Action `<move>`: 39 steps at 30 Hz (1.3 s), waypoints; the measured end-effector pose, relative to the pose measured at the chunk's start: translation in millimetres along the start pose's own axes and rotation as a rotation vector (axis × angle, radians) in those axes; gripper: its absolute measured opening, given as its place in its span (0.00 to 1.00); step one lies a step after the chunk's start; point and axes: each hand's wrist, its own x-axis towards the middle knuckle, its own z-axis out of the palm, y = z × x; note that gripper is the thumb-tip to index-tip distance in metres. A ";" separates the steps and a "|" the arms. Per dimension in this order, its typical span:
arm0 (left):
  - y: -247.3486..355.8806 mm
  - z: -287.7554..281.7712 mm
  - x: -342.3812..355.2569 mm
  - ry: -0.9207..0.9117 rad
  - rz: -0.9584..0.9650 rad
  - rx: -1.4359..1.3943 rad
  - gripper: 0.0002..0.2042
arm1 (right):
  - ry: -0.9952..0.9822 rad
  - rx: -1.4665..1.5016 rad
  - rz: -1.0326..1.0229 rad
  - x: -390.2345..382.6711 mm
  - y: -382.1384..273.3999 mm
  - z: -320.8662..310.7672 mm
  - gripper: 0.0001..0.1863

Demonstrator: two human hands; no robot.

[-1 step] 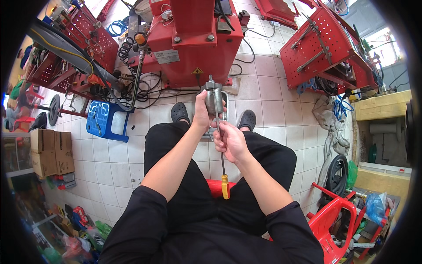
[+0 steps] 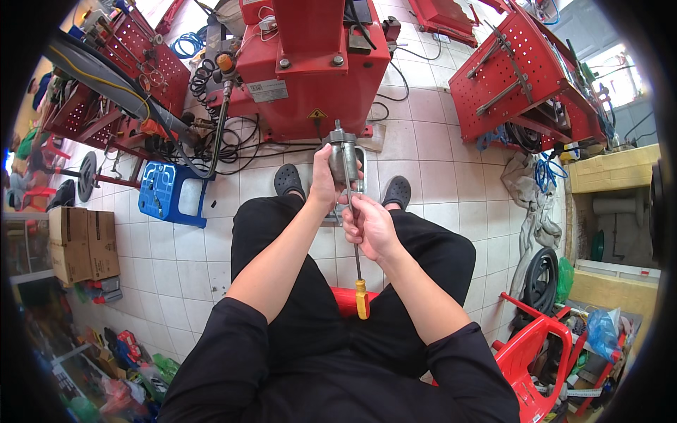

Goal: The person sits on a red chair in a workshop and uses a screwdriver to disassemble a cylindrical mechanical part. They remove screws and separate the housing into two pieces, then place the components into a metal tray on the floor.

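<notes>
My left hand is closed around a grey metal cylindrical fitting with a threaded stud on top, held upright between my knees. My right hand, just below and to the right, has its fingers wrapped on the long thin shaft of a screwdriver, whose yellow handle hangs down toward my lap. The shaft runs up along the fitting; its tip is hard to make out. Behind the fitting is a pale metal object, largely hidden.
A red machine base with black hoses stands ahead. Red tool carts flank it. Left are a blue stool and cardboard boxes; right are a red chair, a black coiled hose and a cluttered bench.
</notes>
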 end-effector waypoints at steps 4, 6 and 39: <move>-2.5 -2.2 1.6 0.000 0.008 -0.030 0.29 | 0.028 -0.053 -0.035 1.5 4.2 0.8 0.10; -2.0 -0.5 0.6 0.000 -0.003 -0.057 0.26 | 0.050 -0.065 -0.040 1.4 4.4 2.1 0.08; -55.7 4.0 -7.2 0.033 -0.118 0.108 0.23 | 0.611 -0.918 -0.721 26.6 -28.1 -8.4 0.09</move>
